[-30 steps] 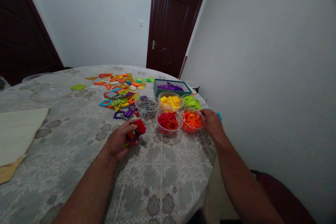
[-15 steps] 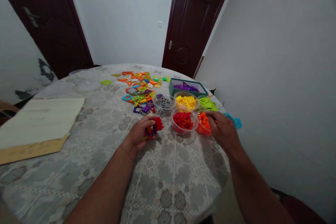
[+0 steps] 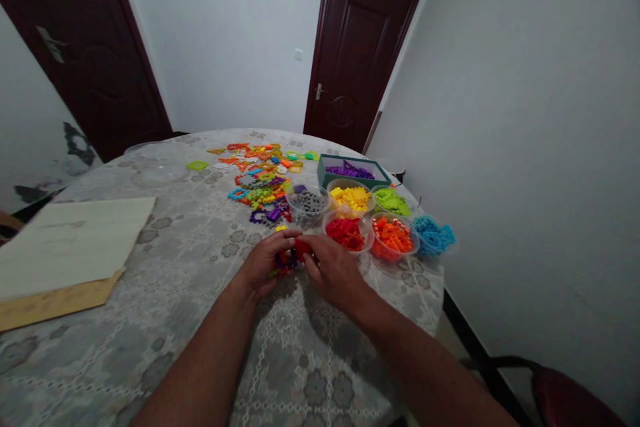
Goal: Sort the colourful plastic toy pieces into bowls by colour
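My left hand [image 3: 267,261] is closed around several colourful plastic building pieces [image 3: 286,263], purple, orange and green among them. At its fingertips is a red building piece [image 3: 302,249], which my right hand [image 3: 333,270] pinches from the other side. Both hands meet above the near middle of the table. Just behind my right hand stands a clear tub of red pieces [image 3: 345,230], with a tub of orange pieces [image 3: 393,237] to its right. My fingers partly hide what lies between them.
More tubs hold grey pieces [image 3: 309,201], yellow pieces [image 3: 350,198], green pieces [image 3: 391,200] and blue pieces [image 3: 433,235]. A dark green box [image 3: 327,181] contains purple pieces. Mixed loose pieces [image 3: 263,195] spread behind my hands. A flat white board [image 3: 75,240] lies at left.
My right hand has moved left from the orange tub to the red piece at my left hand. My left hand stays nearly in place. The view has shifted slightly, showing the blue tub fully.
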The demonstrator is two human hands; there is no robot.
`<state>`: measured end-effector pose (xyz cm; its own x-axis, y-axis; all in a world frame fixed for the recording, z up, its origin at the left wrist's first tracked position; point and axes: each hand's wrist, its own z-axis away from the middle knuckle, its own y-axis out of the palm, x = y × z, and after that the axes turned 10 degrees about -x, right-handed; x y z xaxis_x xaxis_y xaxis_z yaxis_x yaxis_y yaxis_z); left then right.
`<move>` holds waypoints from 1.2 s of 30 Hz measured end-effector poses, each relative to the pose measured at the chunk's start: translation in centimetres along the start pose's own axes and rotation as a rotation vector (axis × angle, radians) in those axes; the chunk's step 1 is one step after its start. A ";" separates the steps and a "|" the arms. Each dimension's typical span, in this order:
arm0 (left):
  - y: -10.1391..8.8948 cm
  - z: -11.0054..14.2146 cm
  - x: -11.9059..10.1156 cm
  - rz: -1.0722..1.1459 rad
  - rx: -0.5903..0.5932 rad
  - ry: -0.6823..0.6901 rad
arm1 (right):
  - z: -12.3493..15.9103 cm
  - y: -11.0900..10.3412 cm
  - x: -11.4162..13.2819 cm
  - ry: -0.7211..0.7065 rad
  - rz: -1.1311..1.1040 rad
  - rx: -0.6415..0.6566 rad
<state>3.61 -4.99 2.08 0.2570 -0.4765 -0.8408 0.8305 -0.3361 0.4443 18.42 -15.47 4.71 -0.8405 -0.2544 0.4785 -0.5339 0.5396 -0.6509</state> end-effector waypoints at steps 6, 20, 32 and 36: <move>0.3 0.3 -0.6 0.063 -0.077 -0.059 | -1.6 -5.7 -2.9 0.266 0.058 -0.206; 0.4 0.0 -0.7 0.205 -0.102 -0.136 | -3.0 -6.1 -5.8 0.405 0.213 -0.202; 0.5 0.3 -0.7 0.270 -0.106 -0.150 | -1.2 -3.2 -0.3 0.016 -0.019 -0.051; 0.4 -0.2 -0.2 0.329 -0.065 -0.126 | -0.3 0.0 1.3 -0.114 -0.087 0.079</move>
<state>3.96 -4.87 2.36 0.4561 -0.6487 -0.6092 0.7443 -0.0973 0.6608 17.36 -15.53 5.47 -0.7934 -0.3895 0.4678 -0.6070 0.4480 -0.6564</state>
